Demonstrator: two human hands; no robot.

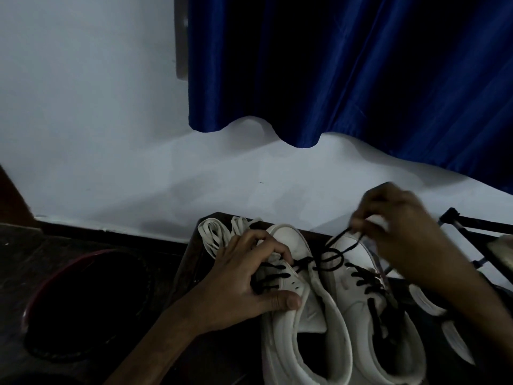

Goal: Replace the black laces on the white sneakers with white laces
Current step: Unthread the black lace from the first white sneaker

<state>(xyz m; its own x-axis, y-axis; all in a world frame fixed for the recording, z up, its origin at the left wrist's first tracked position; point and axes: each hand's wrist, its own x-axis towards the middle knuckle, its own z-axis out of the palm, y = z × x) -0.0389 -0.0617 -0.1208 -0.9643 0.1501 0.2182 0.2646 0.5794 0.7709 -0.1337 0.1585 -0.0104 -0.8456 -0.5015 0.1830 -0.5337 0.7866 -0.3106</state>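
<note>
A blue curtain (347,65) is seen hanging at the far side against a pale wall (83,107). Below it, a dark counter (222,354) carries two white sneakers side by side, toes pointing away. The left sneaker (294,315) is gripped over its laced front by the left hand (244,282), fingers (268,243) curled across the eyelets and thumb pressed on the near side. The right sneaker (383,315) lies just beside it, touching. A black lace (330,255), drawn up from the left sneaker in loose loops, is pinched between the fingertips of the right hand (399,220), raised above the right toe. White laces (219,234) are bundled on the far left of the counter, partly hidden behind the left hand.
</note>
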